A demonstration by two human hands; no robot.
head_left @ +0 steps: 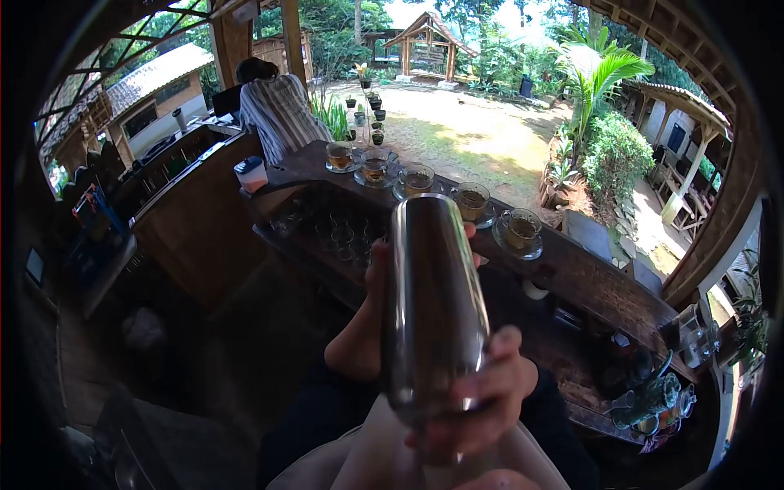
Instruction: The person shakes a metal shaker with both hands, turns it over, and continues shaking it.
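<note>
A shiny stainless steel cocktail shaker [433, 286] is held close to the camera, tilted, and covers much of the middle of the view. Behind its upper part is my left hand [376, 273], closed around it, with fingertips showing on the far right side. My right hand [494, 380] wraps the lower end from the right, its fingers slightly blurred. Beyond the shaker, several glass cups [416, 176] of amber drink stand on glass saucers in a row along the wooden counter [596, 282].
Empty-looking glasses [347, 237] stand on the lower shelf. A lidded plastic container [251, 174] sits at the counter's left end. A person in a striped shirt [282, 114] leans beyond it. Glassware [653, 400] and a glass jug [697, 339] are at the right.
</note>
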